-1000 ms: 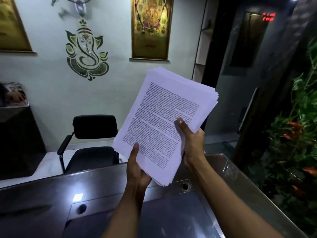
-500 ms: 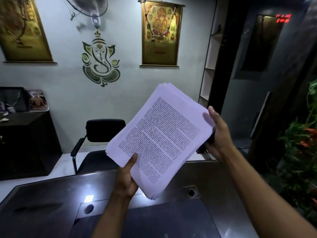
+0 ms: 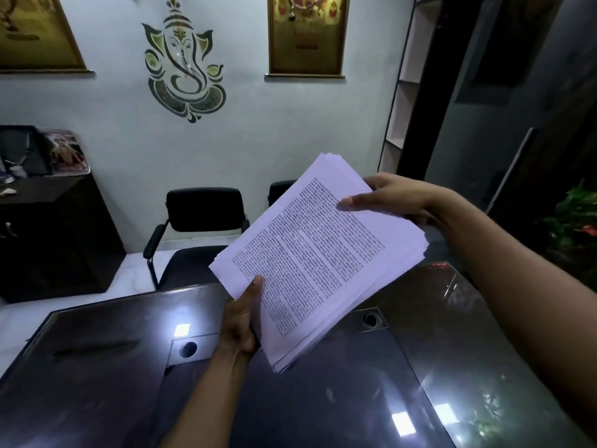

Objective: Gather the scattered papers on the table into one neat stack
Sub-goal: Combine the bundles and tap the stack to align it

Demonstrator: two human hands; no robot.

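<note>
The stack of papers (image 3: 318,253) is held up in the air above the far edge of the worktop (image 3: 106,357), tilted, with its lower corner hanging over the dark glossy top and touching nothing below. The left hand (image 3: 240,321) takes the near-left edge, its grip clamped on the sheets with the thumb lying on the printed top page. The right hand (image 3: 392,197) holds the far-right edge, thumb pressed across the top sheet and fingers hidden behind the pile. To the left of the hands the worktop runs wide towards its left edge; to the right it narrows to a slanted corner.

The worktop is dark and reflective, with two round cable holes (image 3: 190,349) set in it. Beyond it stands a black chair (image 3: 200,227) against a pale wall with an elephant-headed wall motif (image 3: 184,66) and a gilt framed picture (image 3: 308,33). A dark cabinet (image 3: 48,234) sits far left, green plants (image 3: 575,218) far right.

The sheets are white, densely printed in black text, their edges slightly fanned.
</note>
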